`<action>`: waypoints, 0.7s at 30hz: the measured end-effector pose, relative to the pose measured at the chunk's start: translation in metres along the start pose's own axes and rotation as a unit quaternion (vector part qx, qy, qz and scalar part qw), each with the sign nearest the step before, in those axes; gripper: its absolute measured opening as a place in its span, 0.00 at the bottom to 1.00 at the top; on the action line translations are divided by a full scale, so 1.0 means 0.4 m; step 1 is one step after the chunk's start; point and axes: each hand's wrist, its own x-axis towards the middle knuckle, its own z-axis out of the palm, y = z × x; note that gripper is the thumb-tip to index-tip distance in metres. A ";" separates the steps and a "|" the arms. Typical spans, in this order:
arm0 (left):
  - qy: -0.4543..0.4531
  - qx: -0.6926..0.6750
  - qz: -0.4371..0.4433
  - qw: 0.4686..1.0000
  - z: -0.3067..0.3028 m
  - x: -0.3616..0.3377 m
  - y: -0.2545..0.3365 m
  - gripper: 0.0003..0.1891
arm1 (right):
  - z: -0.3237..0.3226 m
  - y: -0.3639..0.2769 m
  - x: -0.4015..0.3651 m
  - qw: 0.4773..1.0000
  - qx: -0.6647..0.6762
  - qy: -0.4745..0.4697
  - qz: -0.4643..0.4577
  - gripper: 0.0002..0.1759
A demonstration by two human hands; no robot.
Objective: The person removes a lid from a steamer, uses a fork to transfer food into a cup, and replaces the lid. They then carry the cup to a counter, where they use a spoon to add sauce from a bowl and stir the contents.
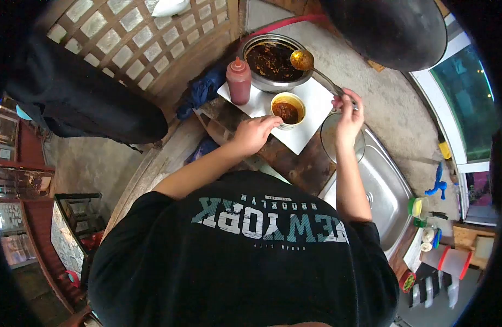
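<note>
My right hand [349, 116] is closed round the handle of a metal ladle [302, 60], whose bowl holds reddish-brown sauce at the right rim of a metal pot [286, 84]. Dark, oily sauce with bits in it fills the pot. My left hand [255, 134] has its fingertips against the left side of a small cup [288, 110] that has reddish sauce inside. The cup stands on a white sheet [298, 143], in front of the pot. Beside the pot, on the left, a red squeeze bottle [239, 83] stands upright.
A round glass lid [357, 143] lies near my right forearm, beside a steel sink [390, 191]. Overhead at the right hangs a large dark pan [390, 30]. Dark blue cloth [206, 90] lies left of the bottle. A blue faucet [437, 182] is beyond the sink.
</note>
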 end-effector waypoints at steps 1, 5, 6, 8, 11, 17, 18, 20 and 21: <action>0.004 0.001 0.002 1.000 -0.002 0.000 0.003 0.10 | 0.016 0.012 0.010 0.999 -0.031 -0.025 -0.011 0.11; -0.007 -0.009 -0.006 1.000 -0.001 -0.002 -0.004 0.10 | 0.048 0.083 0.050 0.982 -0.147 -0.109 -0.050 0.11; -0.017 -0.014 -0.013 1.000 -0.002 -0.002 -0.004 0.10 | 0.056 0.095 0.054 0.979 -0.154 -0.121 -0.062 0.11; -0.016 -0.009 -0.016 1.000 -0.003 -0.004 -0.002 0.11 | 0.066 0.115 0.054 0.978 -0.152 -0.134 -0.048 0.11; 0.010 0.004 0.005 1.000 0.005 -0.002 -0.005 0.09 | 0.080 0.133 0.048 0.984 -0.110 -0.140 -0.012 0.10; 0.019 0.005 0.016 1.000 0.006 -0.002 -0.009 0.08 | 0.086 0.146 0.051 0.994 -0.003 -0.091 0.058 0.11; 0.019 0.001 0.017 1.000 0.005 -0.001 -0.008 0.08 | 0.085 0.142 0.055 0.995 0.013 -0.077 0.068 0.11; 0.018 0.005 0.017 1.000 0.002 -0.001 -0.004 0.08 | 0.082 0.134 0.061 0.994 0.039 -0.053 0.085 0.12; 0.019 0.006 0.017 1.000 0.000 0.000 -0.002 0.08 | 0.080 0.126 0.064 0.994 0.048 -0.044 0.091 0.12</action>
